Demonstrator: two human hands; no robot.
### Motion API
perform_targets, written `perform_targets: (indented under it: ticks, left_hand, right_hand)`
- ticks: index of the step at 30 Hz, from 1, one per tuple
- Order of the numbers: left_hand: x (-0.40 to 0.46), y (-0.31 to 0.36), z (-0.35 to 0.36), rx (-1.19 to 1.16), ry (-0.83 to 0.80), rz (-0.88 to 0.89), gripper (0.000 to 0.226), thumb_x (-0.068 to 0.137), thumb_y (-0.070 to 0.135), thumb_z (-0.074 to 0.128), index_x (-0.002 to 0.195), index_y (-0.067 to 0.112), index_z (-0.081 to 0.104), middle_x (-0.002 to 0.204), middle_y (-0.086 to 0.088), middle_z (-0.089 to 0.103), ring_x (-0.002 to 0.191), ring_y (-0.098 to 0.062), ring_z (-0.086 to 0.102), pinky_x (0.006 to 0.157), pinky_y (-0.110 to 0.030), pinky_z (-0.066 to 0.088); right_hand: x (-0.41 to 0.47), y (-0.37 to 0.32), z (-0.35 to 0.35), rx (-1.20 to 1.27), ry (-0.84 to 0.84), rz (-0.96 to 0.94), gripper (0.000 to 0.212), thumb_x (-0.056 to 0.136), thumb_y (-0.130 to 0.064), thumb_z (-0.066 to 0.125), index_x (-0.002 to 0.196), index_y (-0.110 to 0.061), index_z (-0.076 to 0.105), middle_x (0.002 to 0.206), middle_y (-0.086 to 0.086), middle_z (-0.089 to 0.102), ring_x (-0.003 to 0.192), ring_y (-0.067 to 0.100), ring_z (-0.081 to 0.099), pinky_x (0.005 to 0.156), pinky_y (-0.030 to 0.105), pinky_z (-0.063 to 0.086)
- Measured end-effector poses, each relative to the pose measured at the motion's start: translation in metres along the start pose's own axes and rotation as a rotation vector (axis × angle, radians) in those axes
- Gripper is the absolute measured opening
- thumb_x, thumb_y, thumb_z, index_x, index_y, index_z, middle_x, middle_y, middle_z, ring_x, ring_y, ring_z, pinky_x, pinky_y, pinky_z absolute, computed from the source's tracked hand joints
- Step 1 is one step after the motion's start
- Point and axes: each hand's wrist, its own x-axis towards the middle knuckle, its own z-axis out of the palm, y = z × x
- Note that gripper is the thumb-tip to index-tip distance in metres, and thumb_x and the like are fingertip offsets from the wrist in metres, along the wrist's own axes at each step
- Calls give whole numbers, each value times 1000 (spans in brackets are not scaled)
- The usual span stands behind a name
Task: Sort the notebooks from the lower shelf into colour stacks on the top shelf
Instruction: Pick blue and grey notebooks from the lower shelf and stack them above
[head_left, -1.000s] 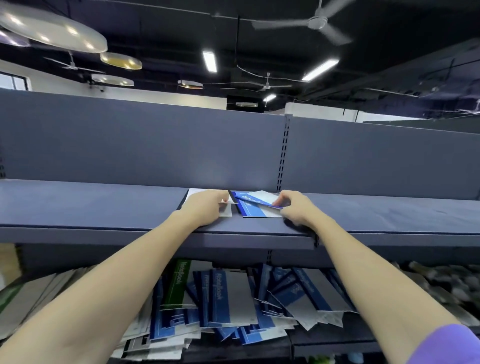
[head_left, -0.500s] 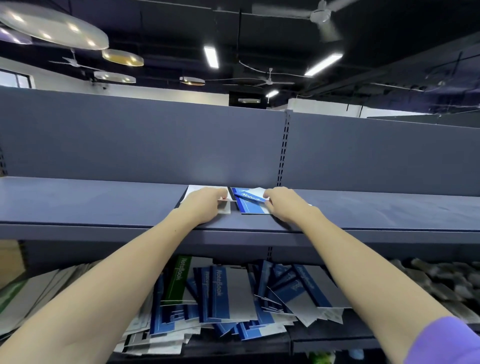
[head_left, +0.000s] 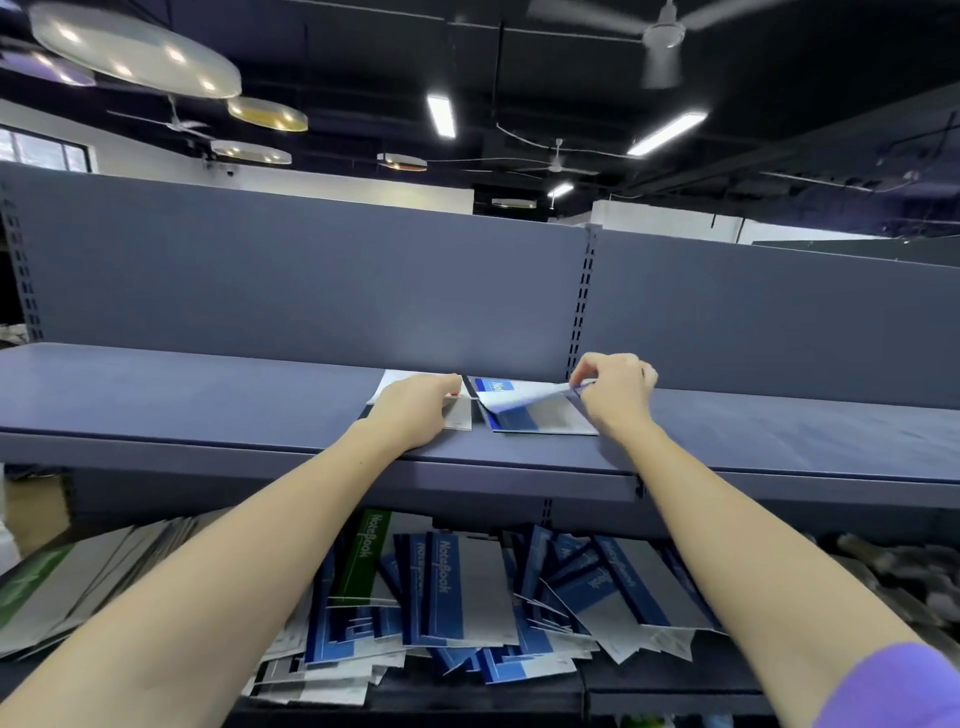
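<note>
On the top shelf (head_left: 208, 395), your right hand (head_left: 615, 392) pinches the lifted corner of the blue notebook (head_left: 524, 408) between curled fingertips, while your left hand (head_left: 415, 410) rests flat-fingered on the neighbouring stack (head_left: 460, 415).

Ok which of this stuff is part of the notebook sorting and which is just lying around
Part of the job:
blue notebook stack
pale notebook stack
notebook pile on lower shelf
top shelf
left hand
right hand

Just around:
ceiling fans
ceiling lamps
</note>
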Motion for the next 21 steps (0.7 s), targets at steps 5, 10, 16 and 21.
perform_targets:
  ticks: [5,10,16,21]
  left_hand:
    - [1,2,-1,11,-11,-13,35,89,0,40,113,21,56,114,-3,64,87,-28,51,66,-33,37]
    - [1,4,-1,28,-36,-25,37,87,-1,40,113,23,54,115,-5,63,86,-27,48,65,-33,34]
    - [1,5,-1,41,-41,-20,34,87,-1,40,109,22,53,114,-5,63,87,-27,49,66,-33,34]
    - [0,4,-2,42,-25,-20,34,89,1,41,113,21,55,115,-6,64,87,-28,50,67,-33,37]
  right_hand:
    - [1,18,2,42,-340,126,31,85,2,52,64,-18,63,105,7,74,111,29,62,102,42,48]
    - [-6,7,3,35,-340,85,20,89,-9,46,88,-16,65,103,6,67,102,28,61,86,37,52]
    - [-13,-20,10,-38,-578,-53,42,90,-56,58,120,-27,62,124,-5,61,117,19,55,93,34,44]
    - [-7,-26,5,-176,-730,-63,64,82,-64,55,142,-43,48,153,-11,42,140,19,38,112,42,33]
